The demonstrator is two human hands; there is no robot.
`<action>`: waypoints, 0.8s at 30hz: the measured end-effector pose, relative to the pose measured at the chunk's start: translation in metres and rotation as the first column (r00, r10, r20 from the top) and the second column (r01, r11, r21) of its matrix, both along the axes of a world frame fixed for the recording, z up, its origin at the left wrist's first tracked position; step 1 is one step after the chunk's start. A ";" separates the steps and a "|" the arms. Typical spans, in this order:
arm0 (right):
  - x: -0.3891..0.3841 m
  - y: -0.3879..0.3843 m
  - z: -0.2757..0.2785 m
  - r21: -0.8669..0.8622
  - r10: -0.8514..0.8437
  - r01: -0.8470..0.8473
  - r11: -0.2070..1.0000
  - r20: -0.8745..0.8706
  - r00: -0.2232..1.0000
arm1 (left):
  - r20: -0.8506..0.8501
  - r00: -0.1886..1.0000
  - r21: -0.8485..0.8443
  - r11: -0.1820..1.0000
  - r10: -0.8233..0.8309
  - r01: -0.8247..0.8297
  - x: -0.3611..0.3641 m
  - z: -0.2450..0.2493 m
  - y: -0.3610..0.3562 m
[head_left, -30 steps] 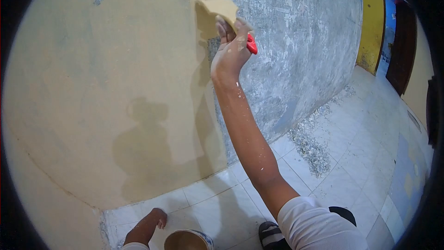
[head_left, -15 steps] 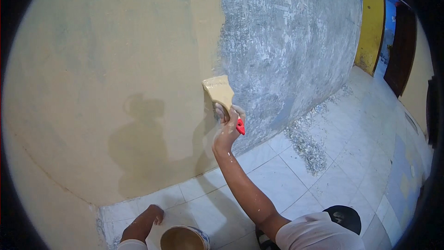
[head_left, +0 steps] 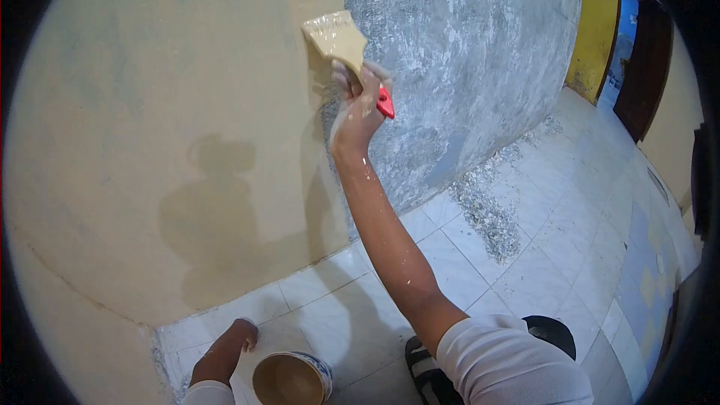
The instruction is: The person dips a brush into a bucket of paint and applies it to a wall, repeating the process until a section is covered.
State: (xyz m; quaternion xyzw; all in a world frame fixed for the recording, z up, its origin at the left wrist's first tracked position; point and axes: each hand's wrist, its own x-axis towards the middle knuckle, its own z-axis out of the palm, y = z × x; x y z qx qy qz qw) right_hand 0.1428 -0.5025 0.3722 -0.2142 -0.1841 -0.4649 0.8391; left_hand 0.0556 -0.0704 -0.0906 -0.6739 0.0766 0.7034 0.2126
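My right hand [head_left: 358, 97] is closed around a wide paintbrush [head_left: 337, 37] coated in cream paint; the red end of its handle sticks out past the hand. The bristles lie against the wall near the edge between the cream coat [head_left: 225, 67] and the bare grey, flaky surface [head_left: 450, 52]. Paint spots dot the right hand and forearm. Low at the left, my left hand [head_left: 246, 334] hangs above the floor, next to a bucket [head_left: 327, 375] with cream paint inside. Its fingers are mostly hidden, and nothing shows in it.
Scraped paint flakes [head_left: 487, 225] lie in a heap on the white tiled floor [head_left: 322, 322] along the wall's foot. A black sandal [head_left: 427, 375] shows beneath me. Farther right stand a yellow wall [head_left: 592, 30] and a dark door [head_left: 643, 67].
My right hand has moved the paintbrush up the wall, with the arm stretched farther. The view has shifted slightly. The left hand stays low near the bucket.
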 end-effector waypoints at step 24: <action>-0.040 -0.004 -0.084 -0.051 -0.084 0.080 0.996 -0.096 0.992 | 0.116 0.945 -0.060 0.947 -0.307 0.315 -0.008 -0.042 0.014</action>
